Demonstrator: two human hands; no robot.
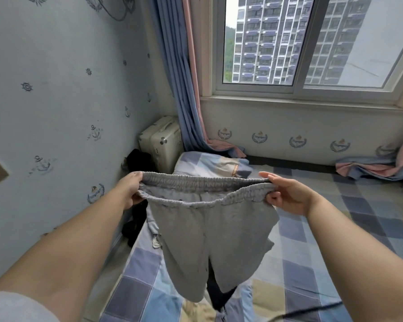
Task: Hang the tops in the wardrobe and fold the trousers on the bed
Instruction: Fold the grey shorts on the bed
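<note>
Grey trousers (209, 233) with an elastic waistband hang in the air over the bed (323, 263). My left hand (130, 191) grips the left end of the waistband. My right hand (286, 194) pinches the right end, so the waistband is stretched open between both hands. The legs hang down toward the checked bedspread. A dark garment (221, 296) lies on the bed below the trousers, mostly hidden by them. Another black garment (137, 219) lies at the bed's left edge by the wall.
A pillow (209, 165) lies at the head of the bed. A cream suitcase (161, 140) stands in the corner beside blue and pink curtains (186, 89). The window (300, 43) is behind the bed. A black cable (300, 311) crosses the bedspread near me.
</note>
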